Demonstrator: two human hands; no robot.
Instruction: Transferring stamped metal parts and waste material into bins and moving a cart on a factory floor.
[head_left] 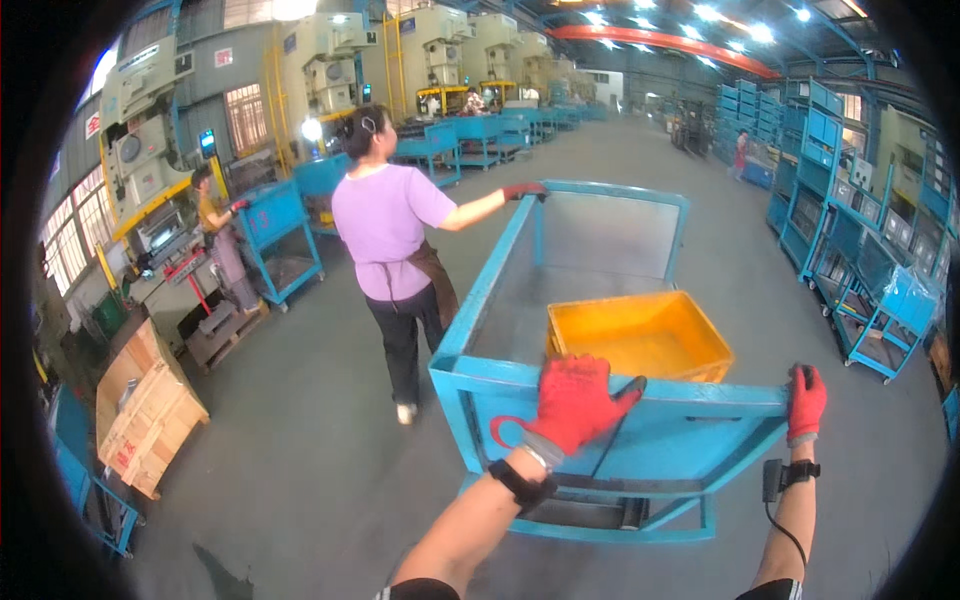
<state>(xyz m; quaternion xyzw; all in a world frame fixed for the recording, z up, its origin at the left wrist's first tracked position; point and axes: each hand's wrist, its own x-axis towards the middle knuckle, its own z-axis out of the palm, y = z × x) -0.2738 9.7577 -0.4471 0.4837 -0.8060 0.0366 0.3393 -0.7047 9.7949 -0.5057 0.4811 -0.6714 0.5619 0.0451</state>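
A blue metal cart (700, 408) with a deep open bin stands right in front of me. My left hand (575, 408), in a red glove with dark fingertips, is closed over its near rim, the thumb stretched out to the right. At the near right corner my right hand (806, 403), gloved the same way, wraps round the rim. Inside the cart, towards the right, sits a yellow plastic crate (640, 335) with nothing visible in it. A co-worker in a purple shirt (390, 215) walks at the cart's left, one gloved hand (524, 190) on its far left corner.
Large press machines (145, 160) line the left wall, with blue bins (275, 225) before them and another person (222, 235) beside one. A wooden crate (150, 410) lies at the near left. Blue racks (810, 170) and a wheeled trolley (875, 310) stand on the right. Grey floor (590, 140) runs ahead.
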